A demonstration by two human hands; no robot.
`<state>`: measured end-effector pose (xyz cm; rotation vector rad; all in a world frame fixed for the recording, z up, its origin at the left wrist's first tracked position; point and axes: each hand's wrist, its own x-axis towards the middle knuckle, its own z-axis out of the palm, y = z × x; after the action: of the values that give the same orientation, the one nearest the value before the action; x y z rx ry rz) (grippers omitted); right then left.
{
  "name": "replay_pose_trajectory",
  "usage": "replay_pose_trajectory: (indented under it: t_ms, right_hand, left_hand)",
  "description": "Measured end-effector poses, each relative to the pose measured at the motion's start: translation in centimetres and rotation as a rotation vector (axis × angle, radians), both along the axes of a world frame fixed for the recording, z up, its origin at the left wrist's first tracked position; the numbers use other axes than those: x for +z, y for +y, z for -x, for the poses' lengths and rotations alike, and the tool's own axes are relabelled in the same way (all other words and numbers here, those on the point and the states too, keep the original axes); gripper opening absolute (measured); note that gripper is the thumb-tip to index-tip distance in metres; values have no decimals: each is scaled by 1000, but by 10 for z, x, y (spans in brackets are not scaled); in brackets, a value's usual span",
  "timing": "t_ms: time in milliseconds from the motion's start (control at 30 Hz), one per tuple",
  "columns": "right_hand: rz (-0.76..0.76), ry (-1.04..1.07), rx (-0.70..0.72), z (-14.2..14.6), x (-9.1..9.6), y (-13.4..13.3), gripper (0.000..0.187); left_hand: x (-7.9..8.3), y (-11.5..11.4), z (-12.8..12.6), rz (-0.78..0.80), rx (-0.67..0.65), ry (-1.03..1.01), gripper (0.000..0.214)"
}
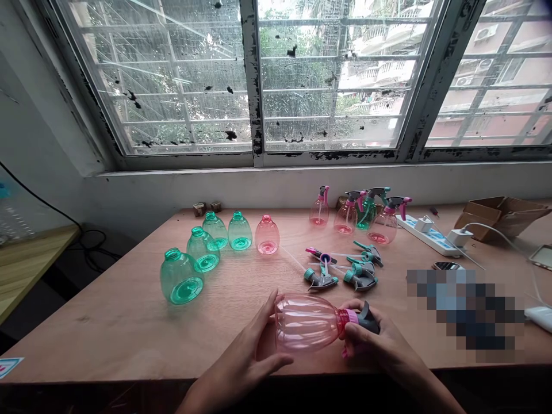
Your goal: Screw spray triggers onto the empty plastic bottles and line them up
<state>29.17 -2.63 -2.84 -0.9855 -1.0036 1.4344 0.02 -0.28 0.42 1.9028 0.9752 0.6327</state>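
A pink transparent bottle (pixel 306 322) lies sideways above the front of the wooden table (pixel 125 322). My left hand (pixel 252 351) cups its base end, fingers curled round it. My right hand (pixel 375 339) is closed on the grey and pink spray head (pixel 364 319) at the bottle's neck. Just behind lie several loose spray heads (pixel 345 267) with long tubes.
Several open green bottles (pixel 202 253) and one pink bottle (pixel 267 234) stand at the left middle. Several finished spray bottles (pixel 362 213) stand at the back. A power strip (pixel 429 236), a cardboard box (pixel 500 215) and a blurred patch (pixel 466 307) lie at the right.
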Motion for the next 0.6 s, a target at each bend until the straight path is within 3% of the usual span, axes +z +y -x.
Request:
replay_pose_trajectory:
  t_ms: [167, 333, 600]
  right_hand:
    - [-5, 2, 6, 0, -2, 0, 48]
    - [0, 0, 2, 0, 0, 0, 48]
    - [-1, -1, 16, 0, 0, 0, 48]
  left_hand:
    - [0, -1, 0, -21, -11, 23, 103]
    - [6, -3, -1, 11, 4, -12, 90]
    - [-3, 1, 1, -37, -8, -10, 97]
